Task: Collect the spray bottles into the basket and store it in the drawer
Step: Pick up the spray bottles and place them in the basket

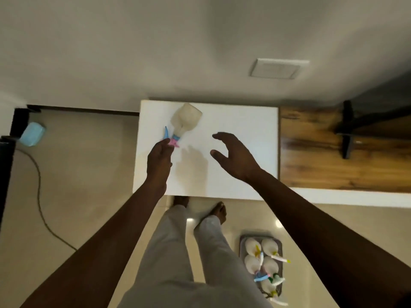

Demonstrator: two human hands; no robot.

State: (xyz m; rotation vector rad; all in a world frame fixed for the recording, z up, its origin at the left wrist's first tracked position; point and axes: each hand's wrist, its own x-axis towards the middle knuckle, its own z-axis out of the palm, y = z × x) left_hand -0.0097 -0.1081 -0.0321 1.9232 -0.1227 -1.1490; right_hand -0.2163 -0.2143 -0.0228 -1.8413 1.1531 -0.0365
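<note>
Centre frame, left hand point(159, 160) pinches a bottle point(185, 120) by its nozzle above the table point(244, 130); right hand point(233, 155) hovers, fingers spread, empty. That thin grip could let it slip before reaching the basket point(279, 243), lower right.

a white table point(244, 130) stands against a pale wall point(133, 52), with a wooden surface point(311, 152) right beside it. a white switch plate point(278, 68) sits on the wall. on the tiled floor point(77, 174), a light blue object point(32, 133) lies near a thin cable point(40, 196).
</note>
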